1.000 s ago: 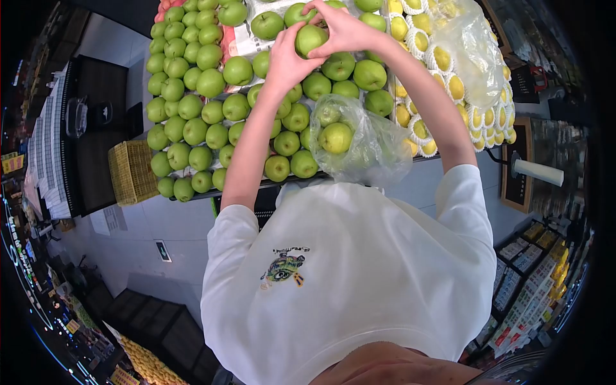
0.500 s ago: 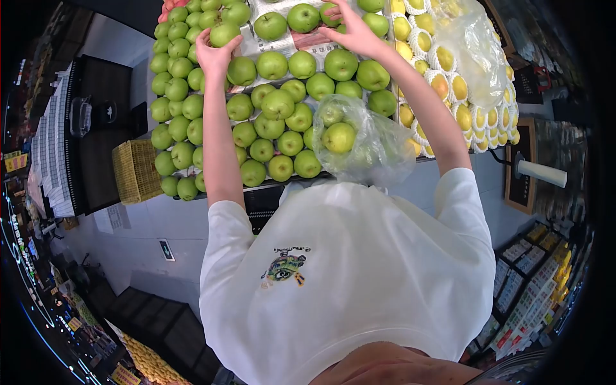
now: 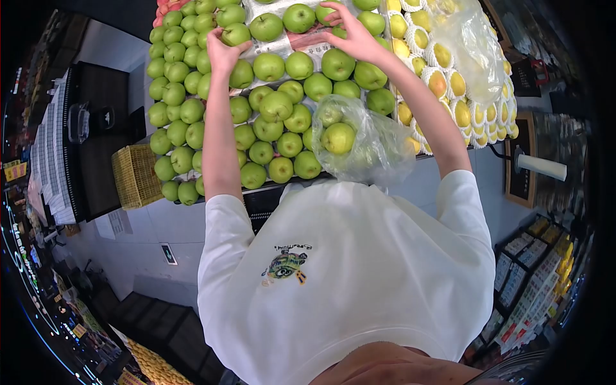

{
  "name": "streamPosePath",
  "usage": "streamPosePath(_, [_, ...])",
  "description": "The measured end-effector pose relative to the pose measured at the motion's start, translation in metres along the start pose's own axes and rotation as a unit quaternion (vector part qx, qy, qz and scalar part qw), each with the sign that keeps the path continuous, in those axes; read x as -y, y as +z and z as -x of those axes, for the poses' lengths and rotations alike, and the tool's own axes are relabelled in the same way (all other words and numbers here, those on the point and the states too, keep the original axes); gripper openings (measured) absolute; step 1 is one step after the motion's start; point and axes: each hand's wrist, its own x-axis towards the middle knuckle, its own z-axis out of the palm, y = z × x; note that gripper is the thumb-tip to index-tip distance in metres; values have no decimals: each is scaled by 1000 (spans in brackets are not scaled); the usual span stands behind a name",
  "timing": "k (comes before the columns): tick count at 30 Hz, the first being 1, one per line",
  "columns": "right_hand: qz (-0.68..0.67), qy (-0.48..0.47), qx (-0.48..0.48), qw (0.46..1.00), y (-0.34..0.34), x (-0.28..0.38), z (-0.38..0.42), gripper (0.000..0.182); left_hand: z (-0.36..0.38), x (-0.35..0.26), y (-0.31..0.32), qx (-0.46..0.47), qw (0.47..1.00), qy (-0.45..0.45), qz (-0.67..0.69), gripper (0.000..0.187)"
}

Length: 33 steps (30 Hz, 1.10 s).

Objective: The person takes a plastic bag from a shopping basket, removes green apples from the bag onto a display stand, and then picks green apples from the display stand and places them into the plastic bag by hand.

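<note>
Beside printed paper (image 3: 274,49), left hand (image 3: 222,55) cups smooth round apple (image 3: 235,32), right hand (image 3: 357,40) spread wide

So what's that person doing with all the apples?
A person in a white shirt is reaching over a heap of green apples with both bare hands. The left hand has its thumb and fingers around one apple, though I can't tell how tightly. The right hand is open, fingers spread beside another apple. A clear plastic bag with fruit showing through it lies at the near edge, and yellow fruit in white nets sits to the right.
</note>
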Motion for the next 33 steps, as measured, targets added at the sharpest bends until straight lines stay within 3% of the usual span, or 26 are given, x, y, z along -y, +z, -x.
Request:
streamPosePath(6, [-1, -10, -56, 998, -8, -7, 15, 65, -6, 15, 1, 17, 999, 25, 34, 96])
streamPosePath(8, [-40, 101, -60, 992, -15, -3, 24, 75, -4, 11, -3, 16, 999, 41, 0, 97])
streamPosePath(9, [-40, 101, -60, 992, -16, -3, 24, 75, -3, 8, -7, 16, 999, 40, 0, 97])
streamPosePath(11, [45, -38, -117, 991, -19, -4, 24, 55, 0, 2, -13, 61, 991, 31, 118, 96])
streamPosePath(15, [71, 16, -81, 994, -30, -5, 55, 47, 12, 7, -25, 80, 981, -8, 176, 85])
streamPosePath(17, [111, 27, -58, 992, -30, -8, 71, 44, 24, -2, -34, -63, 996, 52, -46, 69])
streamPosePath(18, [112, 27, -60, 992, -28, -8, 75, 44, 32, -12, -35, -62, 996, 53, -45, 69])
streamPosePath(20, [120, 4, -58, 991, -23, -8, 86, 44, 56, -45, -29, -23, 991, 127, 18, 53])
streamPosePath(21, [119, 7, -58, 991, -21, -3, 90, 44, 66, -63, -28, 38, 974, 222, -33, 46])
streamPosePath(24, [260, 17, 29, 965, -10, 15, 84, 49, 84, -95, -5, 223, 922, 304, -91, 62])
streamPosePath(28, [315, -6, 45, 948, 2, 10, 83, 53, 87, -96, 32, 275, 886, 314, -200, 76])
streamPosePath(33, [344, 5, 67, 937, 4, 8, 85, 57, 78, -100, 44, 328, 875, 272, -232, 71])
